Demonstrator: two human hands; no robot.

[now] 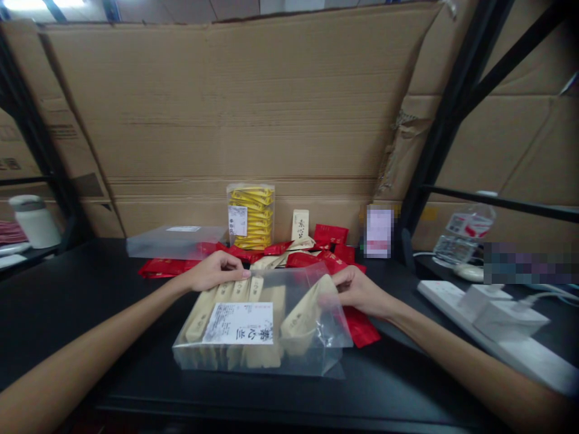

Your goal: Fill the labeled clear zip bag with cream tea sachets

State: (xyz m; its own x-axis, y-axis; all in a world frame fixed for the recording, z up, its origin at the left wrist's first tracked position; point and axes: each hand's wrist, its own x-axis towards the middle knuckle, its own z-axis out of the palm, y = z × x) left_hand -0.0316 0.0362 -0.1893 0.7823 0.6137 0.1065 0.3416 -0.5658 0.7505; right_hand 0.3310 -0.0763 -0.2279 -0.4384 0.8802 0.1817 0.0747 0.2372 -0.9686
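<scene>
A clear plastic box [199, 355] with a white printed label [239, 323] lies near the table's front edge. Several cream sachets [201, 319] stand in a row in its left part. My right hand [362, 292] is at the box's right end, fingers closed on a cream sachet [307, 313] that lies tilted inside the box. My left hand [219, 271] rests at the far left edge of the box, above the row of sachets. Its fingers are bent, and their tips are partly hidden, so whether they grip anything is unclear.
Behind the box lie red sachets [332, 235] and loose cream sachets [300, 224]. A clear box of yellow sachets [251, 217] stands against the cardboard [253, 108]. At left lies another clear box [158, 242]. A white power strip [493, 325] and a bottle [465, 232] are at right.
</scene>
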